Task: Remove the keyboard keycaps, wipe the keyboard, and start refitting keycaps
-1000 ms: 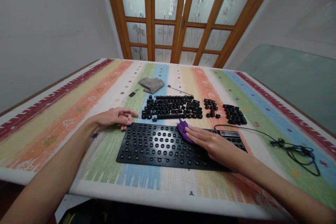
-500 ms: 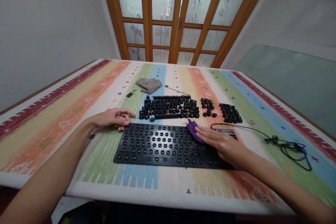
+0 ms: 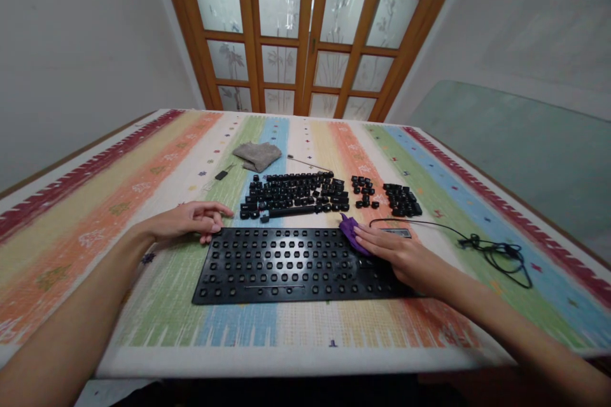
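Note:
A black keyboard [image 3: 286,273] with its keycaps off lies flat on the table, rows of bare switches facing up. At its far left corner is my left hand [image 3: 184,221], fingers loosely bent and thumb against the corner. My right hand [image 3: 394,253] presses a purple cloth [image 3: 352,235] onto the right part of the board; the palm and forearm hide the right end. Behind the keyboard lie the removed black keycaps [image 3: 296,194], laid out in groups, with the number pad keycaps [image 3: 402,200] to the right.
A grey cloth [image 3: 258,154] lies behind the keycaps, near a small black tool [image 3: 221,175] and a thin rod [image 3: 310,163]. The coiled cable [image 3: 506,257] rests at the right. A striped tablecloth [image 3: 157,311] covers the table; wooden glazed doors [image 3: 305,44] stand beyond.
The whole view has shifted slightly. My right hand has slid the purple cloth a little to the right over the keyboard. My left hand stays at the corner.

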`<state>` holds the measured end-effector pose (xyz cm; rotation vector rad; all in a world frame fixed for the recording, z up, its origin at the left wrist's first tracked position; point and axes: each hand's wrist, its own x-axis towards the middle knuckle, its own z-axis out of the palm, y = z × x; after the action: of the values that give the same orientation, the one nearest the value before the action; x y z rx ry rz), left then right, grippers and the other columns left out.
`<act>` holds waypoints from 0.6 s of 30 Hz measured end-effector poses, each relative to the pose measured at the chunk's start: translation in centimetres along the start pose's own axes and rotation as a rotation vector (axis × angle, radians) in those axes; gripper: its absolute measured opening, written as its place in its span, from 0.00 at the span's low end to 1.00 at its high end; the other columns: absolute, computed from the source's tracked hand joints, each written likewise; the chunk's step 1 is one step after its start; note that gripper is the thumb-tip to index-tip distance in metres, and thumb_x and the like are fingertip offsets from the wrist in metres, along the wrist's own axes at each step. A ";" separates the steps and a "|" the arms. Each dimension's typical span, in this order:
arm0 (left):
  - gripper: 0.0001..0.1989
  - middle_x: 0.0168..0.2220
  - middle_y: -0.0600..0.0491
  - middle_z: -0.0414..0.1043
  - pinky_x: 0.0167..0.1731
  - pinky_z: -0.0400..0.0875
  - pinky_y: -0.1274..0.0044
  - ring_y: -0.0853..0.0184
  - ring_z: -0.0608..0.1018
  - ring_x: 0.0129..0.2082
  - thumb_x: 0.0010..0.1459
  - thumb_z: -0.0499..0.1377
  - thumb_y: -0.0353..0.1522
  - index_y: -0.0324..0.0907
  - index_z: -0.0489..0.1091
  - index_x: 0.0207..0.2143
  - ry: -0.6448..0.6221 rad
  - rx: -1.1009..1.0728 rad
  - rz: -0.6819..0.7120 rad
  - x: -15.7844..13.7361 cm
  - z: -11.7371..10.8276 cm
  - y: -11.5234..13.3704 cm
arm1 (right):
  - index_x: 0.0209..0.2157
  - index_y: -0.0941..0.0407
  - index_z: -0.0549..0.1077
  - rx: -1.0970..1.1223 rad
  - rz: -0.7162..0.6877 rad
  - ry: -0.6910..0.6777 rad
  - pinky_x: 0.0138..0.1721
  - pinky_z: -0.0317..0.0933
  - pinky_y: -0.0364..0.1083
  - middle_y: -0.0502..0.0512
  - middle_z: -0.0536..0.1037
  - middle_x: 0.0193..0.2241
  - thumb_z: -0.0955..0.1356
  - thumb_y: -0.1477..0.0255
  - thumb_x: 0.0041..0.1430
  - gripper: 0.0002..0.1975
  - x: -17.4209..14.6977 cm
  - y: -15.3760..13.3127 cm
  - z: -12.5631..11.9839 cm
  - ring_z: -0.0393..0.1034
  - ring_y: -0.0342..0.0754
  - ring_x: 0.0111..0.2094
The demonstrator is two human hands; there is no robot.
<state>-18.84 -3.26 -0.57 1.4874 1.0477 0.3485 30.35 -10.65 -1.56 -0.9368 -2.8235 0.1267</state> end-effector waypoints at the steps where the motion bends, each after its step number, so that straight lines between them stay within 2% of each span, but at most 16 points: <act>1: 0.23 0.33 0.53 0.69 0.26 0.68 0.79 0.71 0.72 0.26 0.55 0.64 0.39 0.41 0.68 0.51 0.000 0.009 -0.003 0.0 0.0 0.1 | 0.67 0.54 0.54 0.000 -0.001 0.005 0.66 0.52 0.55 0.56 0.56 0.67 0.57 0.93 0.39 0.51 -0.2 0.1 0.0 0.49 0.47 0.67; 8: 0.25 0.34 0.51 0.69 0.26 0.68 0.78 0.70 0.72 0.27 0.55 0.64 0.40 0.39 0.67 0.53 -0.004 0.028 -0.015 0.1 -0.1 0.0 | 0.68 0.51 0.52 -0.009 -0.004 0.090 0.65 0.52 0.56 0.54 0.56 0.67 0.56 0.94 0.41 0.51 -1.3 0.6 0.3 0.49 0.47 0.67; 18: 0.24 0.34 0.52 0.70 0.25 0.68 0.78 0.70 0.72 0.26 0.55 0.64 0.39 0.40 0.68 0.52 0.006 0.035 -0.017 0.1 -0.1 -0.1 | 0.67 0.51 0.55 -0.020 0.062 0.103 0.66 0.52 0.55 0.53 0.59 0.66 0.56 0.94 0.44 0.48 -2.6 0.6 -0.3 0.51 0.47 0.67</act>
<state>-18.86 -3.17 -0.63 1.5089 1.0759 0.3239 32.81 -11.75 -1.64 -1.0053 -2.7078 0.0560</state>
